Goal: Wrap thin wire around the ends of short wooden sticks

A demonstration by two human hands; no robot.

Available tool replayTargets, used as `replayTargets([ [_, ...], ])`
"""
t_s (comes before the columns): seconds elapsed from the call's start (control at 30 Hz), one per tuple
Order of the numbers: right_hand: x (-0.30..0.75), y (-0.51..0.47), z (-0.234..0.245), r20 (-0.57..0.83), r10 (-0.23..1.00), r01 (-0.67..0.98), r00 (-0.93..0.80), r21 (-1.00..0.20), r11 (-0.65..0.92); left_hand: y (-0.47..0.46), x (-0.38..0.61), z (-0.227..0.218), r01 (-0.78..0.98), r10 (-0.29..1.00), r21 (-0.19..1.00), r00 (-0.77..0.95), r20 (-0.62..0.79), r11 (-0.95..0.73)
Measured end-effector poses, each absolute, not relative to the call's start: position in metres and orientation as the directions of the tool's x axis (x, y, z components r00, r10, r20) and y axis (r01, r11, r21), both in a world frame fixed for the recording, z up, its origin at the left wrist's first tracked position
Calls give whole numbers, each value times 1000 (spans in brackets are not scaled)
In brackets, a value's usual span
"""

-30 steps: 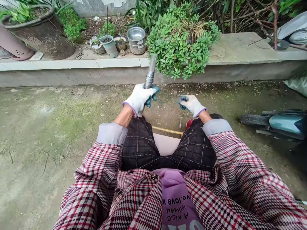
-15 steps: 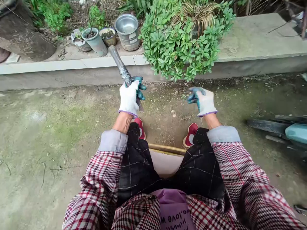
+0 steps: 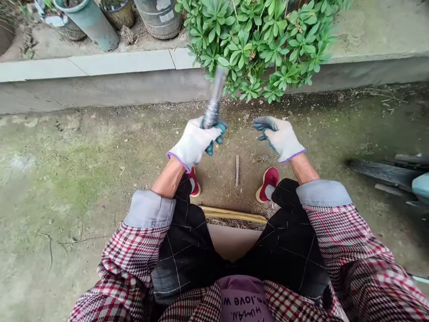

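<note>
My left hand (image 3: 203, 137), in a white glove with a green coated palm, is closed around a thick grey rod (image 3: 218, 82) bound with coiled metal wire. The rod tilts upward, its far end blurred in front of the leafy bush. Across from it, my right hand (image 3: 276, 134), gloved alike, is held in the air with loosely bent fingers. Nothing shows between them. A short brown stick (image 3: 237, 170) appears over the ground between my red shoes; whether it lies there or is falling, I cannot tell.
A low concrete ledge (image 3: 124, 85) runs across the front, bearing flowerpots (image 3: 97, 27), a metal bucket (image 3: 159, 18) and the leafy bush (image 3: 248, 49). On the right stands a wheeled vehicle (image 3: 385, 173). Yellowish strips (image 3: 234, 214) lie between my knees.
My left hand has swung right with the wire-bound rod, which now leans right instead of left. The short stick has come into sight between my shoes. My view has tipped downward.
</note>
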State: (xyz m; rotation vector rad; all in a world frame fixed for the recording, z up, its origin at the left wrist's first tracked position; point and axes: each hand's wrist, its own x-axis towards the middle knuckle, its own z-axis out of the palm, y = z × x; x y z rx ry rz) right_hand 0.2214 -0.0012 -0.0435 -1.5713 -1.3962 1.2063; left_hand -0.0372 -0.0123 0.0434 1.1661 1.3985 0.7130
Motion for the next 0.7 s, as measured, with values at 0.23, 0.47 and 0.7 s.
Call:
replayTargets([
  [0.23, 161, -24, -24, -262, 866, -2, -426, -957, -291, -26, -21, 36, 252, 811, 885, 360, -461, 391],
  [0.47, 175, -44, -22, -301, 915, 66, -268, -953, -295, -11, -32, 17, 258, 802, 847, 283, -526, 465],
  [0.7, 178, -51, -19, -189, 894, 249, -406, -964, -91, -9, -33, -4, 448, 796, 802, 270, -542, 395],
])
